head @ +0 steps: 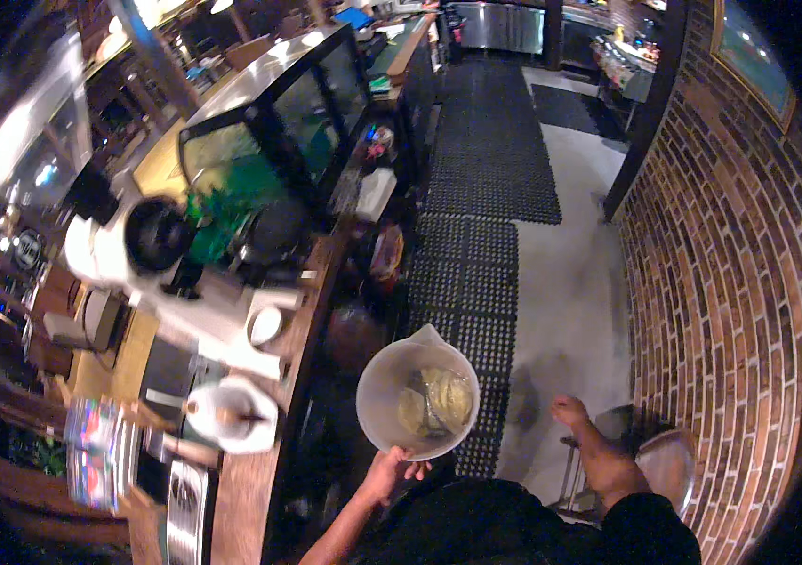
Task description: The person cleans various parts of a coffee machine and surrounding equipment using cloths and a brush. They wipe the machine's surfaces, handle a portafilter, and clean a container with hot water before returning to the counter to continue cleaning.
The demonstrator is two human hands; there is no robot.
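My left hand (395,470) grips the near rim of a large translucent white plastic pitcher (381,399), whose spout points away from me. Inside lie several pale yellow-green pieces, perhaps fruit or vegetable slices (449,395), with something shiny among them that I cannot make out. My right hand (570,411) hangs over the pale floor to the right, away from the pitcher. Its fingers look curled, with nothing visible in them.
A wooden counter (249,494) runs along the left, bearing a white bowl (266,326), a white mixer-like machine (101,247) and a glass display case (302,113). Black rubber mats (468,261) cover the walkway. At the right stand a brick wall (711,282) and a chair or stool (669,466).
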